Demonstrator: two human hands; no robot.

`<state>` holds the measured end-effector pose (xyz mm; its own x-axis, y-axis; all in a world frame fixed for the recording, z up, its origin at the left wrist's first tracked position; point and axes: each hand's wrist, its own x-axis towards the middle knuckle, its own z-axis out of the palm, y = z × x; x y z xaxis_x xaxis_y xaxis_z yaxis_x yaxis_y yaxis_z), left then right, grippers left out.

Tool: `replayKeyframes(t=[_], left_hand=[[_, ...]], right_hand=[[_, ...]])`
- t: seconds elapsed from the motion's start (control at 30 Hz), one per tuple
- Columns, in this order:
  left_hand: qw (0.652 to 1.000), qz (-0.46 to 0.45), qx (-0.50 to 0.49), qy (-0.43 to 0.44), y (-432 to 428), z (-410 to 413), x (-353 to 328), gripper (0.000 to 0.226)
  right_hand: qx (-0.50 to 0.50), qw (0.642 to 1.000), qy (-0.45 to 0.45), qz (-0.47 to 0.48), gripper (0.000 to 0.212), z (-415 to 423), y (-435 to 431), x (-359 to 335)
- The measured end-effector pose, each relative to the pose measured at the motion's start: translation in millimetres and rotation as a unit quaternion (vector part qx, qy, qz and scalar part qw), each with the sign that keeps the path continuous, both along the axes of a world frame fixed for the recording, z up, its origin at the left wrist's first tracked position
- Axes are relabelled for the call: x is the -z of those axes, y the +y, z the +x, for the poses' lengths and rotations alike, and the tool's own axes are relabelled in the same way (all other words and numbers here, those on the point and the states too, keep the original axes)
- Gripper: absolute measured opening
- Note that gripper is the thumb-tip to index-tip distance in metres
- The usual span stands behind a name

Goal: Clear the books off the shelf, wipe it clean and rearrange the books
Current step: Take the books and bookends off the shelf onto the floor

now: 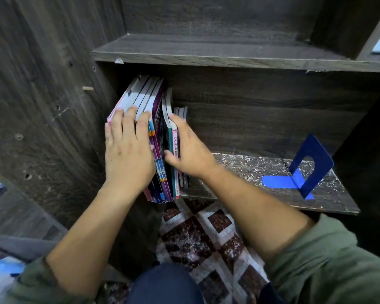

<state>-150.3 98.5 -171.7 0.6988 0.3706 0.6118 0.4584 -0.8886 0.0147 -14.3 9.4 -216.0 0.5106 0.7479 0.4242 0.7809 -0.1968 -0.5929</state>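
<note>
Left hand point(127, 154) and right hand point(191, 154) fingers clasp one book bunch point(148, 94); one bookend point(316, 148) apart.

Home room: dark wood bookshelf point(206, 51), checkered patterned floor point(206, 238).

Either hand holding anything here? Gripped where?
Both hold the books, squeezed between them: left hand draped over the upper spines, right hand against the stack's right face, thumb on a spine.
</note>
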Motion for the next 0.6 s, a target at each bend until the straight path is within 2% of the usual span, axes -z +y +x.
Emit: replayKeyframes(t=[0.07, 0.1, 0.17, 0.23, 0.3, 0.37, 0.53, 0.6], left_hand=[[1.000, 0.002, 0.000, -0.002, 1, 0, 0, 0.071], [1.000, 0.003, -0.001, -0.003, 1, 0, 1, 0.071], [1.000, 0.005, -0.002, -0.004, 2, -1, 2, 0.071], [1.000, 0.006, -0.002, -0.002, 2, -1, 2, 0.072], [1.000, 0.008, -0.001, -0.002, 4, -1, 2, 0.072], [1.000, 0.008, -0.002, -0.003, 4, -1, 2, 0.072], [1.000, 0.011, -0.006, -0.008, 4, 0, 3, 0.072], [1.000, 0.017, -0.008, -0.008, 5, 0, 3, 0.072]], right_hand=[[0.083, 0.996, -0.022, 0.022, 0.104, -16, 7, 18], [0.131, 0.991, -0.002, 0.023, 0.108, -25, 10, 26], [0.209, 0.972, 0.100, 0.026, 0.110, -38, 13, 41], [0.255, 0.951, 0.176, 0.005, 0.097, -43, 14, 53], [0.274, 0.944, 0.186, -0.012, 0.079, -41, 14, 56], [0.278, 0.945, 0.173, -0.013, 0.069, -36, 16, 53], [0.281, 0.946, 0.161, 0.002, 0.076, -32, 22, 50], [0.279, 0.945, 0.173, 0.006, 0.073, -32, 24, 50]])
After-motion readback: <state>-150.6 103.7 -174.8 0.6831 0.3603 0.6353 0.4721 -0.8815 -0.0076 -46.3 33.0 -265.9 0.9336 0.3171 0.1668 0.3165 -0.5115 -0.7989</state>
